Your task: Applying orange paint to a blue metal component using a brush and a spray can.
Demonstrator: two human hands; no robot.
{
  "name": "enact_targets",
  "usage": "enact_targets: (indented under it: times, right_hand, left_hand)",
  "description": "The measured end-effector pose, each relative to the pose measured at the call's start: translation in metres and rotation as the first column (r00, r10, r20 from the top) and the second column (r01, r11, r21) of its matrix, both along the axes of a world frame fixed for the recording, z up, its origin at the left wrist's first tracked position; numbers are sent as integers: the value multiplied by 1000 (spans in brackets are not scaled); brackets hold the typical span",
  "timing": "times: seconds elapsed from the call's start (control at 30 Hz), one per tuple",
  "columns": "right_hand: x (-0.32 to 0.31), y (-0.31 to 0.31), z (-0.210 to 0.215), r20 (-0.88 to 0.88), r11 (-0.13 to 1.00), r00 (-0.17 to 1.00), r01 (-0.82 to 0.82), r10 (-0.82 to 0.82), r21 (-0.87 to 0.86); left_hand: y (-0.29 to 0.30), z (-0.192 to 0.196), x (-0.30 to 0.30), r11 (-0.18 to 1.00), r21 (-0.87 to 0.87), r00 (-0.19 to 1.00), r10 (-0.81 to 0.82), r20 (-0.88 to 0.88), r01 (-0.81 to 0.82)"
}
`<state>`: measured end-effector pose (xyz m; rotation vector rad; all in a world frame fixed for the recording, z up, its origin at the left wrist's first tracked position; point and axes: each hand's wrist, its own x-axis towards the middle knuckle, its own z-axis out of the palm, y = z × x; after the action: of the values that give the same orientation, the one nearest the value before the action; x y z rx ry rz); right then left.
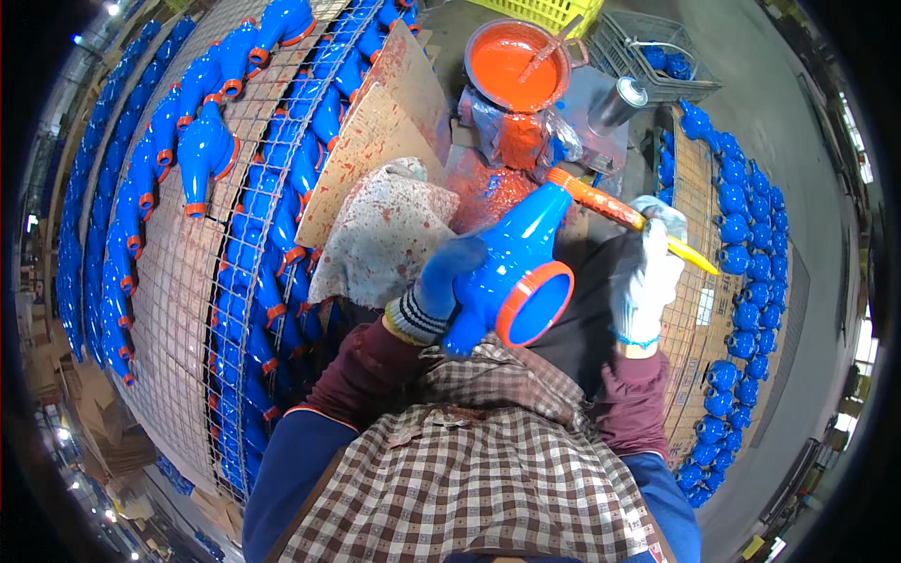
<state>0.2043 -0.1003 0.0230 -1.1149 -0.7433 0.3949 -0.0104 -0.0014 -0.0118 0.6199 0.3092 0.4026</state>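
Note:
My left hand (439, 286), in a blue-coated glove, grips a blue funnel-shaped casting (511, 258) over my lap. Its wide mouth faces me and carries an orange-painted rim (535, 302). My right hand (648, 277), in a white glove, holds a paintbrush (619, 211) with a yellow handle. The orange-loaded bristles touch the casting's narrow far end.
A pot of orange paint (516, 61) with a stir stick stands ahead, a metal can (618, 101) beside it. A paint-spotted rag (389, 235) lies on cardboard. Wire racks at left (202, 141) hold several blue castings; more line a board at right (741, 263). A crate (657, 52) sits behind.

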Motion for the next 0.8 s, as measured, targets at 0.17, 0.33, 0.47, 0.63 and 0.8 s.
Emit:
enact_targets:
  times: [0.17,0.33,0.47,0.63,0.8]
  right_hand:
    - [-34,11,-21,-357,991,933,-79,35,-110]
    - [-40,15,-12,-780,886,460,-391,424,251]
    - [-15,25,-19,-631,989,762,113,-146,-92]
    - [28,10,-9,-586,983,810,129,-29,130]
    - [41,1,34,32,959,984,175,-172,-222]
  left_hand:
    - [-27,-5,12,819,-529,866,81,493,225]
    - [-37,17,14,991,-96,914,-43,404,89]
    - [-24,19,22,864,-400,911,-144,387,306]
    - [-10,10,31,779,-448,886,-291,362,439]
    - [-8,23,30,883,451,989,-81,-126,130]
